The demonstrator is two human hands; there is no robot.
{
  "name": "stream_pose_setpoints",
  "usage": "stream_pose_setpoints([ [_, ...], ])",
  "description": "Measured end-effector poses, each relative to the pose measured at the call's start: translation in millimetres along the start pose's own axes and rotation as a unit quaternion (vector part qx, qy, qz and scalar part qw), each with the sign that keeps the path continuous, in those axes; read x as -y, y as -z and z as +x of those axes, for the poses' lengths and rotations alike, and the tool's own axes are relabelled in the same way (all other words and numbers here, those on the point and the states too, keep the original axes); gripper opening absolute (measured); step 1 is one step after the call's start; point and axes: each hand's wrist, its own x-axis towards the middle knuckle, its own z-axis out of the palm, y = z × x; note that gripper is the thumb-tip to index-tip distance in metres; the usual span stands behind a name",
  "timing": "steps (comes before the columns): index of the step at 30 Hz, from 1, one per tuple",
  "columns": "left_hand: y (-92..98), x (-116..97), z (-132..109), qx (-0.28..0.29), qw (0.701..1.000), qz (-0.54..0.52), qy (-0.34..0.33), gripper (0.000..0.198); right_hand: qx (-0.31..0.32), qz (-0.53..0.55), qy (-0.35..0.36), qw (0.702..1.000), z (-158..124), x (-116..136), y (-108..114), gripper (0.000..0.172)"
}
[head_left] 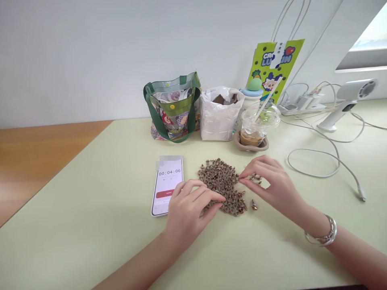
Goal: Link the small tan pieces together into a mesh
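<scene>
A heap of small metal screws (217,177) with washer-like heads lies on the pale green table. At its right edge, my right hand (270,181) pinches a screw between thumb and forefinger. My left hand (192,205) reaches over the near-left side of the heap, thumb and forefinger closed at the screws; what lies between those fingertips is too small to make out. One loose screw (254,205) rests apart, to the right of the heap. A few more show behind my right fingers.
A phone (167,203) showing a timer lies beside my left hand. Behind stand a clear bag with green straps (172,108), a white plastic-covered box (219,119), and an iced drink (252,135) in a carton holder. A white cable (328,161) and small fan (344,102) are at right.
</scene>
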Motion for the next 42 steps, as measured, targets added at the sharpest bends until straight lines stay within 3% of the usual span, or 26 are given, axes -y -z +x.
stream_pose_setpoints([
  [3, 0.2, 0, 0, 0.018, 1.000, -0.006, -0.004, 0.010, -0.011, -0.086, -0.023, 0.996, 4, -17, 9, 0.009],
  [6, 0.3, 1, -1, 0.034, 0.999, -0.011, -0.009, 0.012, 0.021, -0.147, -0.033, 0.988, 5, -27, 12, 0.012],
  [16, -2.6, 3, -4, 0.053, 0.998, 0.004, -0.020, 0.019, 0.070, -0.225, -0.009, 0.972, 0, -28, 1, 0.014],
  [20, -2.9, 3, -4, 0.055, 0.998, 0.002, -0.016, 0.019, 0.053, -0.186, 0.015, 0.981, 2, -23, 2, 0.018],
  [26, -1.6, 2, -4, 0.067, 0.998, 0.001, -0.011, 0.018, 0.118, -0.091, 0.063, 0.987, 2, -5, -2, 0.009],
  [31, -1.5, 2, -4, 0.071, 0.997, 0.003, -0.010, 0.018, 0.126, -0.078, 0.070, 0.987, 0, -3, -6, 0.005],
  [36, -1.4, 2, -4, 0.065, 0.998, -0.001, 0.004, 0.017, 0.094, -0.054, 0.088, 0.990, 1, -5, -2, 0.002],
  [42, -0.9, 2, -3, 0.083, 0.996, -0.024, 0.038, 0.008, 0.034, 0.068, 0.088, 0.993, -2, 12, -4, 0.006],
])
